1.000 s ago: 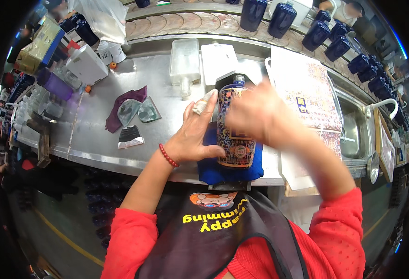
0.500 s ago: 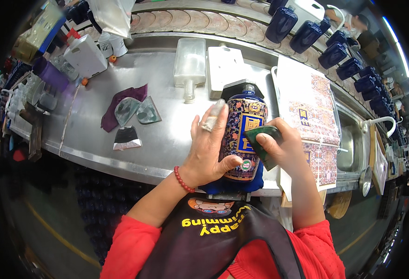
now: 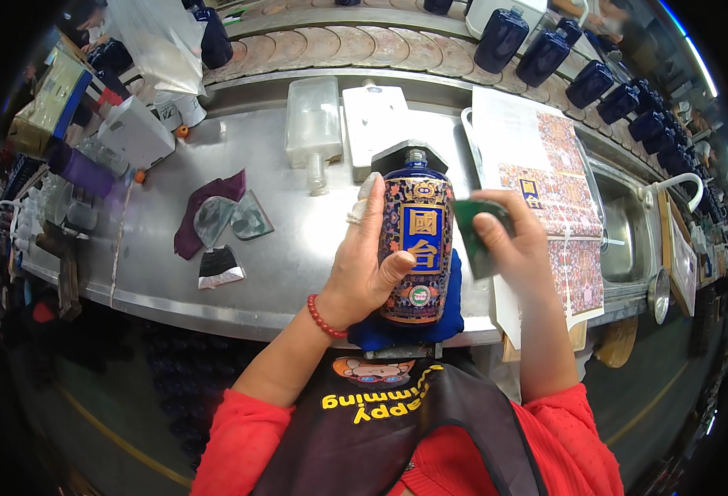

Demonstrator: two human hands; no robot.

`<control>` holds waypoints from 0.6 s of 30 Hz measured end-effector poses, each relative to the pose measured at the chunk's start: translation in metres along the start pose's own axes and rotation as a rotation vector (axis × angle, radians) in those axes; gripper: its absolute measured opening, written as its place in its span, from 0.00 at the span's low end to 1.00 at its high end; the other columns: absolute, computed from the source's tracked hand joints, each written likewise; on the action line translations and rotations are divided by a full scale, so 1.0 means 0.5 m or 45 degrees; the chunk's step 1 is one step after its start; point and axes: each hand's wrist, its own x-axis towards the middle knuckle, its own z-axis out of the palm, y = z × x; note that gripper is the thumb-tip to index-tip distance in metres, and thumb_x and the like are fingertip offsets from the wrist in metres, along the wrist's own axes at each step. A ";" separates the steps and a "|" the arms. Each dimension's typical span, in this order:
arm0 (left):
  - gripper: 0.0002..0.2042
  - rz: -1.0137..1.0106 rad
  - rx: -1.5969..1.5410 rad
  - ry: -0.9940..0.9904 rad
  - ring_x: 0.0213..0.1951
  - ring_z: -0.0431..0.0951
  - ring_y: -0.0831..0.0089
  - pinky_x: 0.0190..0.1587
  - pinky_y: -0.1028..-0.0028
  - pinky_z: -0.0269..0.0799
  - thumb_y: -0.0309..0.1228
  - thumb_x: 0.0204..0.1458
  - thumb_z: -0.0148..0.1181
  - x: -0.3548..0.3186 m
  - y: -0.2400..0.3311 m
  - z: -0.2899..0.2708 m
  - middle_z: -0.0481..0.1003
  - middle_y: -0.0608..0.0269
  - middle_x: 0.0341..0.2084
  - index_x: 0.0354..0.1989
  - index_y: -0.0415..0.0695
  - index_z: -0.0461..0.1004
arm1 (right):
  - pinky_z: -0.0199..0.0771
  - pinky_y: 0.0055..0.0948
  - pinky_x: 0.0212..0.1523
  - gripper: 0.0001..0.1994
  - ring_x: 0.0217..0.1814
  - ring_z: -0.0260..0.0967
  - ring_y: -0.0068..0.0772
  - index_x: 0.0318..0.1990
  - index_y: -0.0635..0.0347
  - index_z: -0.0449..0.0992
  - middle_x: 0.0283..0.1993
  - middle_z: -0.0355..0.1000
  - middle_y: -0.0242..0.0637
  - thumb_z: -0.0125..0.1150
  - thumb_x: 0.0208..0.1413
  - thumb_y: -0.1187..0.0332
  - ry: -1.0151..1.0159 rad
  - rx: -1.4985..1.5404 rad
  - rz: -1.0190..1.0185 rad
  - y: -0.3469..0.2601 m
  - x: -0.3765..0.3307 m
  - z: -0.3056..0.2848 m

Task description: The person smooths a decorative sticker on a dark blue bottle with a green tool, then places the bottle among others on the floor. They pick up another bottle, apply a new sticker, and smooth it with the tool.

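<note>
A dark blue bottle (image 3: pixel 417 289) with a patterned blue, gold and pink wrap lies face up, its neck pointing away from me, on a blue cloth (image 3: pixel 453 310). My left hand (image 3: pixel 360 264) is along the bottle's left side, fingers straight and thumb apart over its front; tape wraps a fingertip. Whether it presses on the bottle, I cannot tell. My right hand (image 3: pixel 508 240) pinches a thin dark green scraper (image 3: pixel 478 236) just right of the bottle, apart from it and slightly blurred. Beyond the bottle's shoulder is a dark angular block (image 3: pixel 389 157).
Printed sheets (image 3: pixel 537 223) lie on the right, before a sink (image 3: pixel 620 223). A clear bottle (image 3: pixel 312 124) and a white container (image 3: pixel 372 116) lie behind. Purple cloth (image 3: pixel 190 223) and cut pieces (image 3: pixel 252 217) are on the left. Blue bottles (image 3: pixel 500 40) stand along a conveyor (image 3: pixel 339 45).
My right hand has moved the scraper off the bottle's front to the right. The bottle has turned so its label faces up more squarely, and my left hand sits closer along its side.
</note>
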 end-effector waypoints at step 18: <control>0.56 -0.133 -0.170 -0.040 0.71 0.59 0.51 0.70 0.64 0.55 0.68 0.59 0.46 0.005 0.005 0.001 0.56 0.32 0.69 0.75 0.26 0.36 | 0.65 0.40 0.67 0.35 0.66 0.66 0.53 0.72 0.66 0.59 0.65 0.69 0.53 0.48 0.52 0.89 -0.083 -0.230 -0.410 0.077 -0.002 0.054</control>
